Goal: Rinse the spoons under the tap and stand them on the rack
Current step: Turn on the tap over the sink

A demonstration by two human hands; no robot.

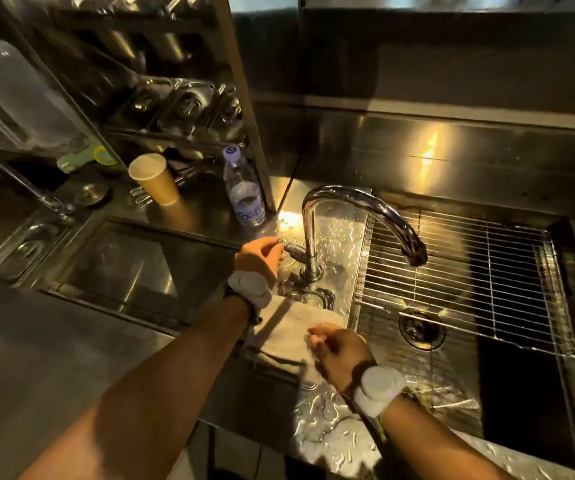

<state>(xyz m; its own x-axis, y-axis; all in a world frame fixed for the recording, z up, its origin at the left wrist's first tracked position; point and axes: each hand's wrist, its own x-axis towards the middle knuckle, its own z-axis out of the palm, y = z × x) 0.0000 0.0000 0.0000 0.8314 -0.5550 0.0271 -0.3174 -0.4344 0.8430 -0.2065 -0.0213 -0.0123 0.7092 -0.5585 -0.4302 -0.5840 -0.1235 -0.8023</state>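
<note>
The chrome tap (pixel 348 202) curves over the right sink, and no water shows at its spout (pixel 416 258). My left hand (pixel 260 256) pinches the small tap handle (pixel 291 249) at the tap's base. My right hand (pixel 338 348) lies blurred, with its fingers curled, over a beige cloth (pixel 286 327) on the sink's left edge; nothing shows in it. A wire rack (pixel 452 271) lies flat across the right sink (pixel 508 393). Thin metal pieces (pixel 452 400), possibly spoons, lie at the sink's near side. I cannot make out any spoon for certain.
A paper cup (pixel 154 180) and a water bottle (pixel 244 192) stand behind the left basin (pixel 133 265). Metal shelving (pixel 175 98) with containers rises at the back left. The drain (pixel 421 329) sits under the rack's near edge. The counter edge (pixel 331 431) is wet.
</note>
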